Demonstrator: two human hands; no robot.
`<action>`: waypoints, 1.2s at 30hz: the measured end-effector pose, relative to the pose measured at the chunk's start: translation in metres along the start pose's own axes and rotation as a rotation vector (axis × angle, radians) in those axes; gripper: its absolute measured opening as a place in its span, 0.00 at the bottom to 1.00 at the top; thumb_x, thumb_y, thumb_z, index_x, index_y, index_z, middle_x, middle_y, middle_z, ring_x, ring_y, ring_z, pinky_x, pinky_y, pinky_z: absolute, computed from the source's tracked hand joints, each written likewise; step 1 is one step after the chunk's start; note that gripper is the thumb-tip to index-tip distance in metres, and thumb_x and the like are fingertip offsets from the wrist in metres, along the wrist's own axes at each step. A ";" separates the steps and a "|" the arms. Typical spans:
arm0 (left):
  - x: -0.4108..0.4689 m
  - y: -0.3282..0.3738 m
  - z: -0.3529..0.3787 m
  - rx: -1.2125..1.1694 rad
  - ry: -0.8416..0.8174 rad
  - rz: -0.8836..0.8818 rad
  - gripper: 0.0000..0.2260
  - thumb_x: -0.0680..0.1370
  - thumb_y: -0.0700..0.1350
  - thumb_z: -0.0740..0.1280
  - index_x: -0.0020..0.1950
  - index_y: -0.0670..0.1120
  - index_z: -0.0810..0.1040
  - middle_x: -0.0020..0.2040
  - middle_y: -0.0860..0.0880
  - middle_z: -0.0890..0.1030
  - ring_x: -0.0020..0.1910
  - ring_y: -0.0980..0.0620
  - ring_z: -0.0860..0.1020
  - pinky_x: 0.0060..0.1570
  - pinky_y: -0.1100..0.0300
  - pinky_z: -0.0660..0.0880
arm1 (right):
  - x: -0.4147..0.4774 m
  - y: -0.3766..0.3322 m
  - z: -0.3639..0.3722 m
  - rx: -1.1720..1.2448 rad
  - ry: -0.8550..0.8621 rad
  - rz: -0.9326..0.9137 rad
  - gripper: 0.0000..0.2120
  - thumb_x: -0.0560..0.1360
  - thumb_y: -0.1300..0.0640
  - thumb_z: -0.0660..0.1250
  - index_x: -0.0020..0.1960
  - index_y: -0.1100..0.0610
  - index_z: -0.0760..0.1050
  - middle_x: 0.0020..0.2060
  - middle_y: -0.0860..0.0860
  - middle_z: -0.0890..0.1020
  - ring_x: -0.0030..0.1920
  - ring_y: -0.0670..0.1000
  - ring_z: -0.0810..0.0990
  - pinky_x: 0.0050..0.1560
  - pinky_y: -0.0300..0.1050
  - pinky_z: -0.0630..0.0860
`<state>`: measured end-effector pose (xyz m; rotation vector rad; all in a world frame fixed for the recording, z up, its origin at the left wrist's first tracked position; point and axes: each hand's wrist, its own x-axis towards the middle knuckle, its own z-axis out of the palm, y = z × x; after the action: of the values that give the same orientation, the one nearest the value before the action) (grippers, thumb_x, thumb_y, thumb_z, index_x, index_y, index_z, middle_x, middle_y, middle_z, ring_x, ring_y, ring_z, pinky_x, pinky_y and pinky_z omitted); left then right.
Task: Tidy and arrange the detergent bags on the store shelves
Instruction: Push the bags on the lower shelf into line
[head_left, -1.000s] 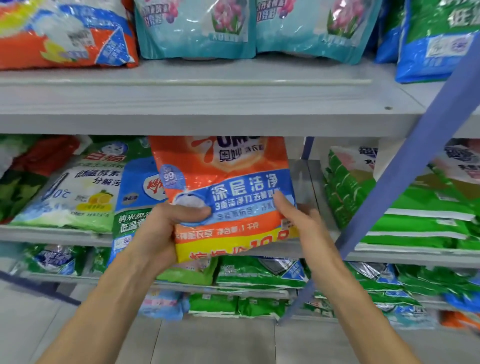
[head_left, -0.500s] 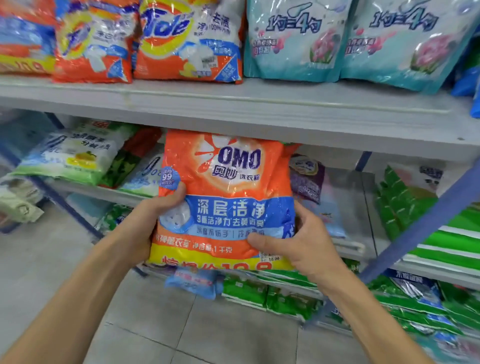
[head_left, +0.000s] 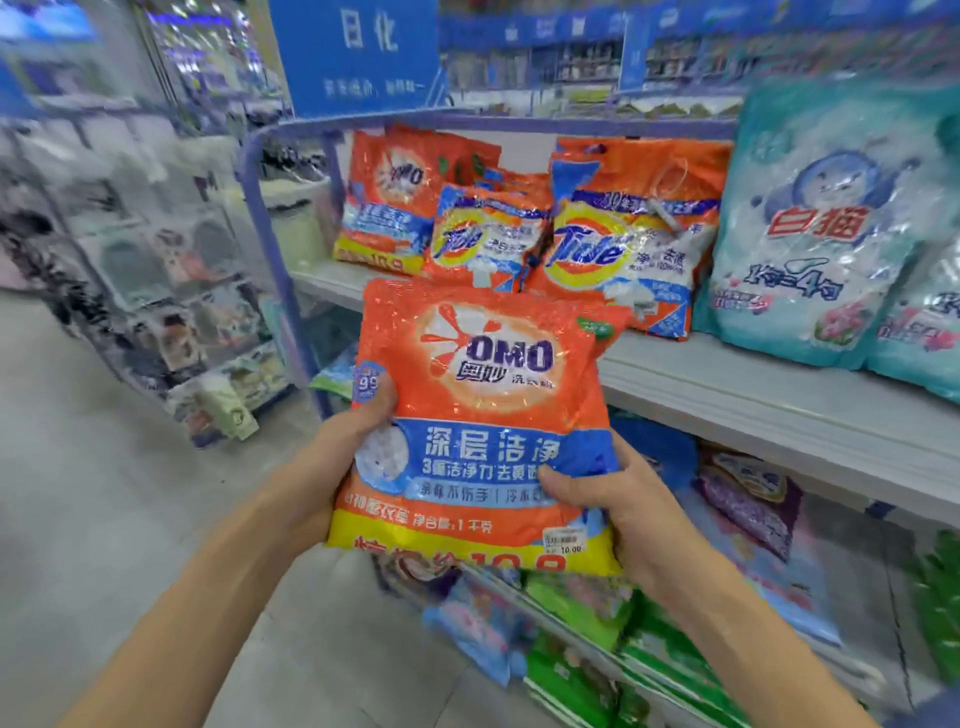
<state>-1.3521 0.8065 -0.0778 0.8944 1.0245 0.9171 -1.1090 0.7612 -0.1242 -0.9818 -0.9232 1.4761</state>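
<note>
Item: OMO bag (head_left: 483, 415), orange, upright, held clear of the shelving at centre; left hand (head_left: 332, 467) grips its 9 o'clock edge, thumb across the front; right hand (head_left: 618, 499) grips the 4 o'clock side, thumb pressed on the front. Change: lifted from the lower tier to the top shelf (head_left: 753, 395) lip. Shelved OMO bag (head_left: 387, 208) at 11 o'clock, beside the Tide bags (head_left: 618, 234); probable destination there; not yet placed.
</note>
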 end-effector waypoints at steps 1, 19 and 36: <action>0.003 0.011 -0.008 0.007 0.020 0.035 0.24 0.71 0.60 0.67 0.57 0.44 0.84 0.55 0.38 0.86 0.45 0.41 0.87 0.42 0.45 0.85 | 0.007 -0.003 0.012 0.005 0.013 0.005 0.25 0.57 0.70 0.80 0.52 0.58 0.80 0.45 0.59 0.88 0.41 0.60 0.87 0.40 0.53 0.84; 0.103 0.139 -0.146 0.030 0.047 0.200 0.15 0.78 0.52 0.70 0.59 0.44 0.81 0.50 0.41 0.87 0.44 0.42 0.87 0.45 0.46 0.85 | 0.146 -0.038 0.176 -0.052 0.252 -0.121 0.13 0.76 0.53 0.72 0.58 0.56 0.80 0.47 0.56 0.88 0.42 0.57 0.88 0.39 0.50 0.84; 0.284 0.250 -0.173 0.237 0.181 0.630 0.10 0.86 0.45 0.60 0.66 0.45 0.76 0.52 0.51 0.86 0.44 0.56 0.86 0.38 0.63 0.82 | 0.352 -0.101 0.198 -0.128 0.298 -0.287 0.04 0.80 0.57 0.69 0.53 0.55 0.81 0.44 0.53 0.89 0.43 0.54 0.88 0.50 0.52 0.83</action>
<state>-1.4942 1.1849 0.0213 1.3954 1.0347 1.4411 -1.2843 1.1148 0.0070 -1.0780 -0.9044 1.0094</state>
